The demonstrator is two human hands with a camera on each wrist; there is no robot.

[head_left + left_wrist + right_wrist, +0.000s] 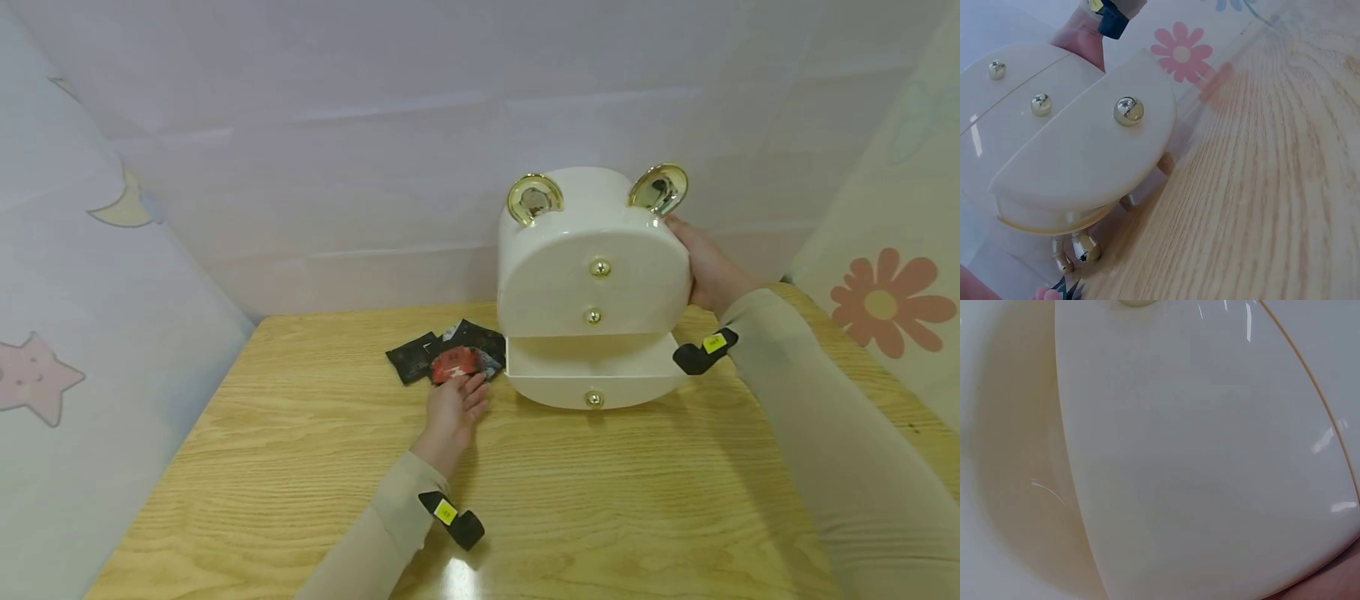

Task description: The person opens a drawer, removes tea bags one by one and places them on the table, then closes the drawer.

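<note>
Head view: cream drawer box (592, 275) with gold ears at centre of the tabletop (300, 467), bottom drawer (592, 379) pulled out, right hand (708, 267) at its 3 o'clock with fingers wrapped round the side, left hand (453, 408) at 9 o'clock, fingers flat and relaxed on the red sachet (457, 362) among black ones. Left wrist view: gold drawer knob (1128, 110) forward, box on small feet, likely to tip or slide if grip slackens. Right wrist view: only glossy cream wall (1210, 456), fingers unseen.
</note>
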